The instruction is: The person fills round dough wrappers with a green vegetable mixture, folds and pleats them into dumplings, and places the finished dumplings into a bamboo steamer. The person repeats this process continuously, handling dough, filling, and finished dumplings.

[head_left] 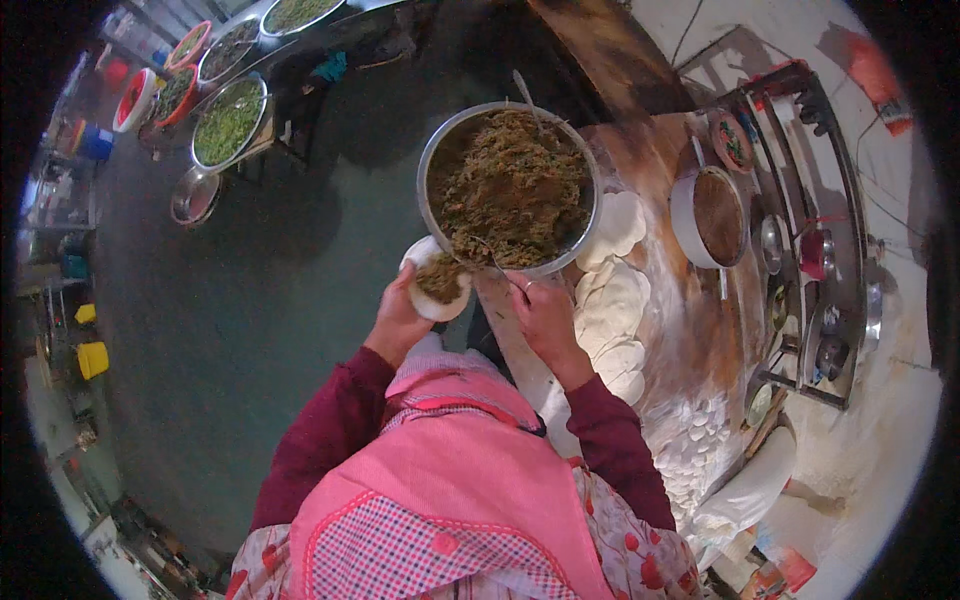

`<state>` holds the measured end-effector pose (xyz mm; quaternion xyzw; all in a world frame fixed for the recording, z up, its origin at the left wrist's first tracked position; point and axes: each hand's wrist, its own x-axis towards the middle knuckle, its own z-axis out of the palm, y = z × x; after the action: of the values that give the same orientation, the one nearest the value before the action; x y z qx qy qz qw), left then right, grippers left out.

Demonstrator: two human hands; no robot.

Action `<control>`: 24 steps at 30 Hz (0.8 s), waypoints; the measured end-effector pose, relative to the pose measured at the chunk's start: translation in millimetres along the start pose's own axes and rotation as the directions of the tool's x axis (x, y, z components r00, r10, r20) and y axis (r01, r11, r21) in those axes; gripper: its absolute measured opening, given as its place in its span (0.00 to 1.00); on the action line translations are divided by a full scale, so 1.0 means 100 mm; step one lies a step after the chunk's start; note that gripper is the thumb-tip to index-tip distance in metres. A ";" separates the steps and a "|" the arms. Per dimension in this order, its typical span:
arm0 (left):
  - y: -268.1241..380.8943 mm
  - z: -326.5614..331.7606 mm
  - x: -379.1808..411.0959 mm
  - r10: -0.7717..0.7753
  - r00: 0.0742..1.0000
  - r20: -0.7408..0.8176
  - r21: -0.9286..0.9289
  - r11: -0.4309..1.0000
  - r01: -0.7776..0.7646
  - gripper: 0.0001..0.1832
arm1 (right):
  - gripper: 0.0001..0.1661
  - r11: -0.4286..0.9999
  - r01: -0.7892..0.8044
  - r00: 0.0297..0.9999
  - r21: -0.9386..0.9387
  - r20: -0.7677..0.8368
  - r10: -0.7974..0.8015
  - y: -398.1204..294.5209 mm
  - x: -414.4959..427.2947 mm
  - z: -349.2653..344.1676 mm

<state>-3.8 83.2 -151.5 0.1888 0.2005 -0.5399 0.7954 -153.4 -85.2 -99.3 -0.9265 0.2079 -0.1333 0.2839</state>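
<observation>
My left hand (401,309) holds a round dough wrapper (445,307) with a mound of brown-green minced filling (439,279) on it. Right beside it stands a large metal bowl (425,191) heaped with brown chopped filling (517,180). My right hand (546,319) is at the bowl's near rim, its fingers closed on the handle of a thin metal utensil (501,268); the utensil's tip is hard to make out against the filling. A spoon (525,88) leans in the bowl's far side. Stacks of flat dough wrappers (611,300) lie to the right of my right hand.
The floured wooden table (679,315) carries small dough pieces (697,431) and a round container of brown powder or paste (718,217). A rack (840,225) with bowls and utensils edges its right side. Several basins of chopped greens (229,124) stand at the far left, across the floor (247,300).
</observation>
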 end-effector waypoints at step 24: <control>0.01 -0.07 -0.08 0.020 0.996 0.085 -0.065 0.998 -0.014 0.29 | 0.26 0.931 0.039 0.999 -0.363 -0.007 -0.044 0.01 0.03 -0.34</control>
<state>-6.3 93.1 -153.2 0.1415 0.1820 -0.5340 0.8135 -163.4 -103.3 -71.8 -0.9662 0.2114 -0.1055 0.1034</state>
